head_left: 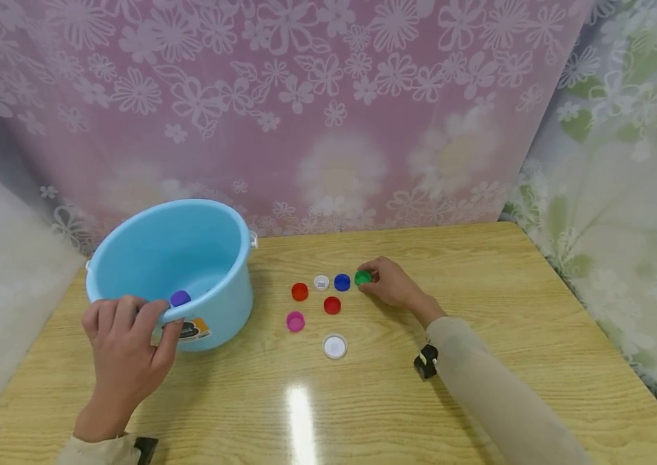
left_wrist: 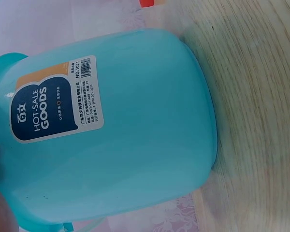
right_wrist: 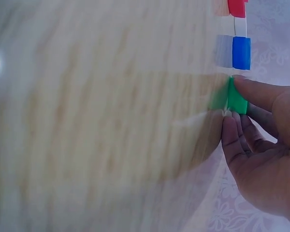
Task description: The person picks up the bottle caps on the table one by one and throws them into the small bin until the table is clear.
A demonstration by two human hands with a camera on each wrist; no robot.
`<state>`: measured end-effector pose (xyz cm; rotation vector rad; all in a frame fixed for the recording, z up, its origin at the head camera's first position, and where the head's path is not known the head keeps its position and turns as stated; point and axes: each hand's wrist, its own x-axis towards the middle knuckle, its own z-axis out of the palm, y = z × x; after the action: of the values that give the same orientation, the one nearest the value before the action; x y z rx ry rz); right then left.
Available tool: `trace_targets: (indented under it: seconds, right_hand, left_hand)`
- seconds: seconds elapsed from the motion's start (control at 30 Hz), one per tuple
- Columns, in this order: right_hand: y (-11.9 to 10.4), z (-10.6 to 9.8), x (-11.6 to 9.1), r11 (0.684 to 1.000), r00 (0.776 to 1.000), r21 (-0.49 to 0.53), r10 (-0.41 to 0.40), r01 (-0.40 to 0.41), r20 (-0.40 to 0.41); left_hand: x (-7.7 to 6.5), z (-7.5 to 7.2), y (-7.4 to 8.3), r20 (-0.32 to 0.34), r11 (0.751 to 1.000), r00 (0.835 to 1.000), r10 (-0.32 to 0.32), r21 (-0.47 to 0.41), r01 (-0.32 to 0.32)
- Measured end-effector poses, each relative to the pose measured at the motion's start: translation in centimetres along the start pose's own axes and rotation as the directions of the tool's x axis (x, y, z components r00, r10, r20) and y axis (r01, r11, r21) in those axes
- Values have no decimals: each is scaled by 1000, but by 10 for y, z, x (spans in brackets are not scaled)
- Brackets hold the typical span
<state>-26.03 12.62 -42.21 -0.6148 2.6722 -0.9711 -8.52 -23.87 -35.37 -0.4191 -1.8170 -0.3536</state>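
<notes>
My right hand pinches a green bottle cap between thumb and fingers, at the right end of a row of caps. In the right wrist view the green cap stands at the tabletop, with a blue cap close by. My left hand grips the near rim of a light blue bucket, fingers curled over the edge and thumb outside. A purple cap shows just inside that rim by the fingertips; whether they touch it I cannot tell. The left wrist view shows the bucket's label.
Left of the green cap lie a blue cap, a small white cap and two red caps. Nearer are a pink cap and a larger white lid. A floral curtain hangs behind the wooden table.
</notes>
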Motion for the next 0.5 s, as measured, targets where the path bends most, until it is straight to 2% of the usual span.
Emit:
trace_targets:
  seconds: [0.17, 0.5]
  right_hand:
    - [0, -2, 0, 1000, 1000, 28, 0, 0, -16]
    - [-15, -8, 2, 998, 998, 62, 3, 1, -65]
  left_hand:
    - [0, 0, 0, 3, 1000, 1000, -6, 2, 6]
    - [0, 1, -2, 4, 1000, 1000, -11, -4, 11]
